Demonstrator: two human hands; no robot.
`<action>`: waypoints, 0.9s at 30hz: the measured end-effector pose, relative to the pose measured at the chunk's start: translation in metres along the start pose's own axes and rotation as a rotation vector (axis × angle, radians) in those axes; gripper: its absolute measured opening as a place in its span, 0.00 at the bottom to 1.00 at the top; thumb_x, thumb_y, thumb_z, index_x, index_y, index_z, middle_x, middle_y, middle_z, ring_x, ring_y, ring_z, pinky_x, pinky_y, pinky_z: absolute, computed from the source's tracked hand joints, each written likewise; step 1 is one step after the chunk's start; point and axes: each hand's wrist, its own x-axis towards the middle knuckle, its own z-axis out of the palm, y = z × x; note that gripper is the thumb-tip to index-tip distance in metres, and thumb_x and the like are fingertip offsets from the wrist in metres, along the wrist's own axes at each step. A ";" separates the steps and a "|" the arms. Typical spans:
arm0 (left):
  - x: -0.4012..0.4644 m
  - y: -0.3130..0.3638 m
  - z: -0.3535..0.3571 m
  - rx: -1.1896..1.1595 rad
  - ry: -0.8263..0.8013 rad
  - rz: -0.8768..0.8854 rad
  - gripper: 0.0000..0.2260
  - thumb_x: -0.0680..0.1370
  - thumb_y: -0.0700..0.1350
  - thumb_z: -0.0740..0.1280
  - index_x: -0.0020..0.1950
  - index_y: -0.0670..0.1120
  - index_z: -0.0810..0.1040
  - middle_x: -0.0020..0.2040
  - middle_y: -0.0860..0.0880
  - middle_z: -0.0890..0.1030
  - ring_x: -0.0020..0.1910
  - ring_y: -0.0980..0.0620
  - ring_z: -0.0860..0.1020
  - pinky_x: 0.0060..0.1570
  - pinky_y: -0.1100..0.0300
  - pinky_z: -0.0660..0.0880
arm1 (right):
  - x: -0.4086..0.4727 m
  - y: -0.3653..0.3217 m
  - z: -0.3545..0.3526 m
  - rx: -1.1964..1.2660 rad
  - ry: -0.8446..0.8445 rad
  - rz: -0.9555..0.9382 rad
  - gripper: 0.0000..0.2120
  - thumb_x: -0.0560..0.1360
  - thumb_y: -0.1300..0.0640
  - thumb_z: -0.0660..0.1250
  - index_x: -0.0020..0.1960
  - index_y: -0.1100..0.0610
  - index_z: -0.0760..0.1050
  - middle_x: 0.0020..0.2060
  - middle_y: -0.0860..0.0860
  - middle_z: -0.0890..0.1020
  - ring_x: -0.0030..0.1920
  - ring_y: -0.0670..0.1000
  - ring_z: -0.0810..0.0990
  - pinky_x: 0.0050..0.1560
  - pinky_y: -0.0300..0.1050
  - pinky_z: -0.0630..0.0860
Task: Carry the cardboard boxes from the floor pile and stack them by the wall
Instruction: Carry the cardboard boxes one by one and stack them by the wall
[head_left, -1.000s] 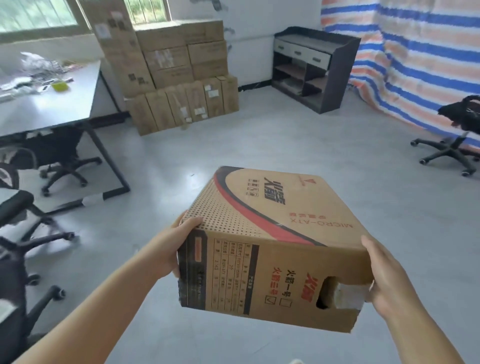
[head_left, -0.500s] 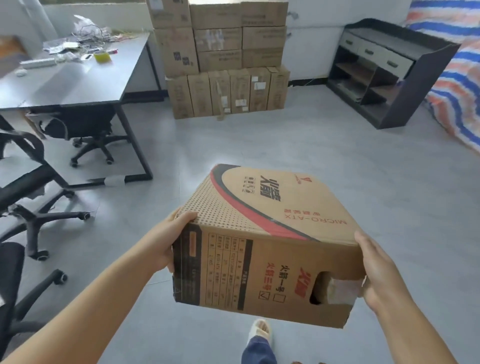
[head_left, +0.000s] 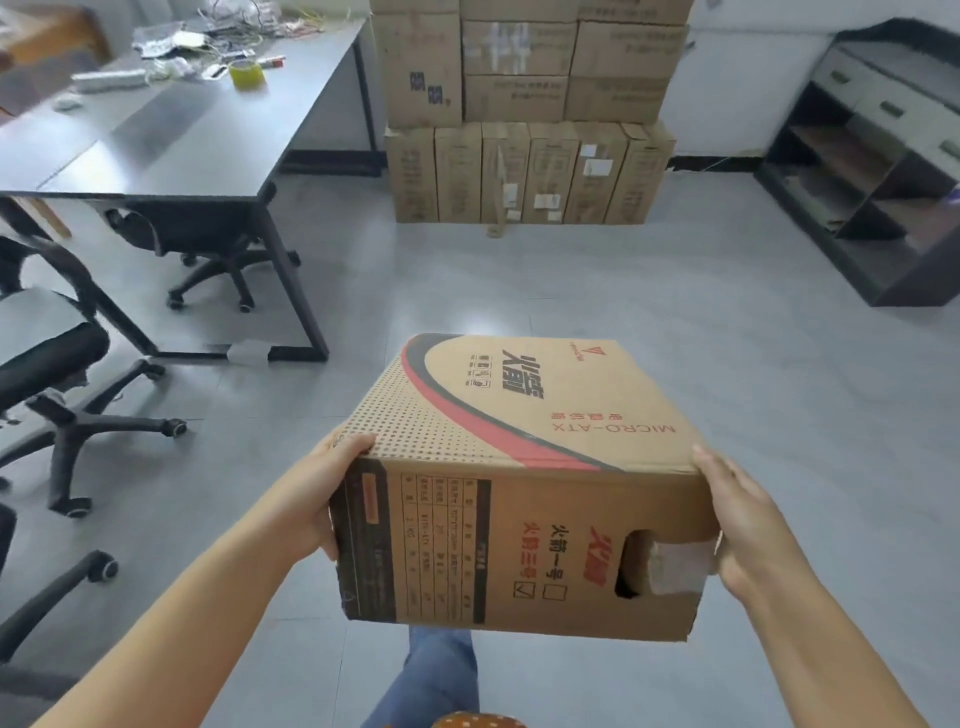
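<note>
I had the cardboard box (head_left: 524, 483) up off the floor at centre frame, tilted, its printed top facing me. My left hand (head_left: 324, 493) clasped its left edge, thumb curled over the top corner; my right hand (head_left: 748, 525) pressed flat on the right side, fingers straight. At 12 o'clock stood the stacked boxes (head_left: 530, 114) against the wall. The desk (head_left: 171, 130) sat at 10 o'clock, a shelf unit (head_left: 872, 171) at 2.
</note>
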 end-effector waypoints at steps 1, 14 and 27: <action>0.020 0.015 0.003 0.006 -0.002 -0.001 0.11 0.81 0.55 0.56 0.62 0.57 0.70 0.51 0.43 0.81 0.51 0.45 0.76 0.50 0.27 0.70 | 0.019 -0.008 0.011 0.000 0.001 0.001 0.11 0.79 0.48 0.63 0.57 0.49 0.78 0.52 0.46 0.82 0.52 0.46 0.78 0.60 0.57 0.74; 0.258 0.274 0.046 0.151 -0.124 0.065 0.10 0.81 0.57 0.55 0.60 0.59 0.72 0.50 0.44 0.82 0.52 0.45 0.77 0.44 0.36 0.73 | 0.243 -0.154 0.127 0.048 0.162 0.021 0.10 0.79 0.48 0.63 0.54 0.49 0.79 0.54 0.47 0.82 0.58 0.51 0.78 0.64 0.62 0.72; 0.474 0.461 0.151 0.073 -0.078 0.049 0.10 0.81 0.56 0.55 0.58 0.61 0.72 0.49 0.44 0.83 0.51 0.45 0.78 0.40 0.38 0.76 | 0.544 -0.297 0.191 0.027 0.120 -0.034 0.10 0.79 0.50 0.63 0.58 0.50 0.79 0.56 0.48 0.82 0.59 0.50 0.77 0.66 0.56 0.71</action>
